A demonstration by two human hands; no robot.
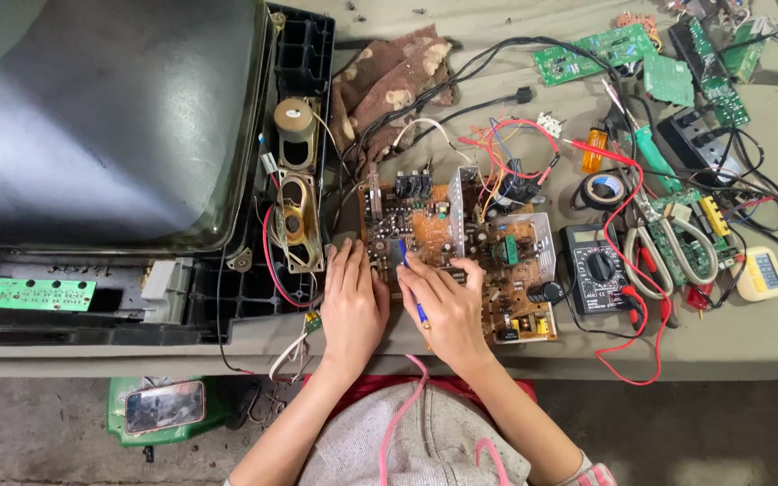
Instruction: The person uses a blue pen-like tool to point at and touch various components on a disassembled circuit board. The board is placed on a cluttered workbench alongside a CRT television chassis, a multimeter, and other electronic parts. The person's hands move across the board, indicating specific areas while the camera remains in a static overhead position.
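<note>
Down on the table [749,337], your left hand [351,301] lay flat, fingers together, on the near left edge of the brown circuit board [456,247], its grip closed on nothing. Your right hand [443,306] rested just beside it on the same board, its grip pinched around a blue-handled tool [411,283] whose tip touched the board's near side; what kind of tool it was, you could not tell from above. The board sat in front of you, near the table's front edge, with red, black and white wires [506,144] rising from its far side. To its left stood an opened television [110,126], screen facing up, with two speakers [294,184] in its frame. To the right lay a black multimeter [596,270] with red leads, a roll of tape [603,189], and several green boards [619,49] farther back. A brown rag [389,76] lay beyond the board.
</note>
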